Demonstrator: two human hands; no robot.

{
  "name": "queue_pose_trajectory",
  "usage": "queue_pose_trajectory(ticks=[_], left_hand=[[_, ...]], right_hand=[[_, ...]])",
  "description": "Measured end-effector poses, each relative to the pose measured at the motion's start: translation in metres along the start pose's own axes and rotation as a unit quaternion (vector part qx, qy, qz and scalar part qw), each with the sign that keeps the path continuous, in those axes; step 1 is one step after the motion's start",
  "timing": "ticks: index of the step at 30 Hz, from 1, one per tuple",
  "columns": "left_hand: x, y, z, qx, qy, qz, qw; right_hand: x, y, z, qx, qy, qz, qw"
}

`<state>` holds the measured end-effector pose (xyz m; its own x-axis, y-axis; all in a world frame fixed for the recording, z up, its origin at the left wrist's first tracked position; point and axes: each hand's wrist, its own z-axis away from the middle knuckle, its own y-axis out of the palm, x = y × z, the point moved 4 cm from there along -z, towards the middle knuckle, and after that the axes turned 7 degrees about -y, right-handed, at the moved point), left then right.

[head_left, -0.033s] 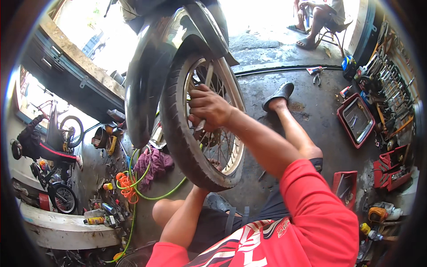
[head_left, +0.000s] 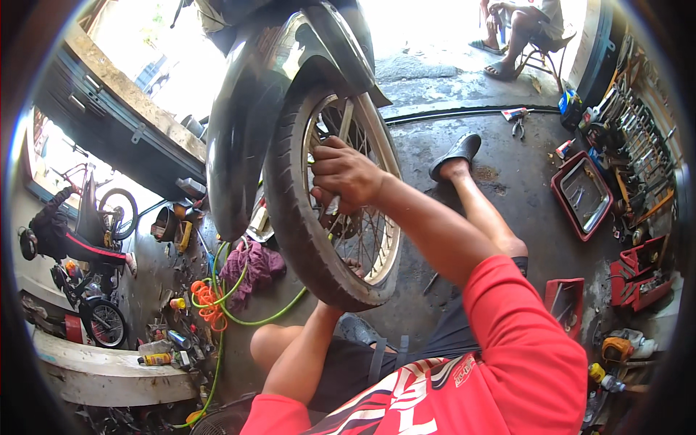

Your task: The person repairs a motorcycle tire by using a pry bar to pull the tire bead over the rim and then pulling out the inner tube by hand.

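Fingers (head_left: 328, 168) of the outstretched right hand (head_left: 349, 178) wrap a metal bar (head_left: 328, 208); left hand (head_left: 354, 267) mostly hidden, grip unclear; shirt (head_left: 428, 395) white-lettered.

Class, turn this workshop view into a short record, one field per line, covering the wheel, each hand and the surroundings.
Wheel: spoked, with a black tyre; dark glossy panel beside it
Right hand: fingers curled near the wheel's middle; exact grip unclear
Left hand: mostly hidden by the tyre; a few fingers show through the wheel
Floor, left: purple cloth, green hose, orange coiled hose
Floor, right: red-edged tray, pliers
Right wall: hand tools
Others: seated person; person in dark clothes, far left
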<state>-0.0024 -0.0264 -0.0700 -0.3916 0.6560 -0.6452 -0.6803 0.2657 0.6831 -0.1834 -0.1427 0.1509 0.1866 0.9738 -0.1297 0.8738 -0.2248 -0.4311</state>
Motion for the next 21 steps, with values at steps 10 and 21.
queue_pose_trajectory(ticks=[10, 21], left_hand=[[0.011, -0.007, 0.001, -0.003, 0.058, -0.005, 0.998], [-0.008, -0.072, 0.007, -0.151, 0.109, -0.022, 0.982]], right_hand=[[-0.008, 0.024, 0.027, -0.043, 0.147, -0.123, 0.981], [0.041, 0.059, 0.023, -0.01, 0.199, -0.012, 0.98]])
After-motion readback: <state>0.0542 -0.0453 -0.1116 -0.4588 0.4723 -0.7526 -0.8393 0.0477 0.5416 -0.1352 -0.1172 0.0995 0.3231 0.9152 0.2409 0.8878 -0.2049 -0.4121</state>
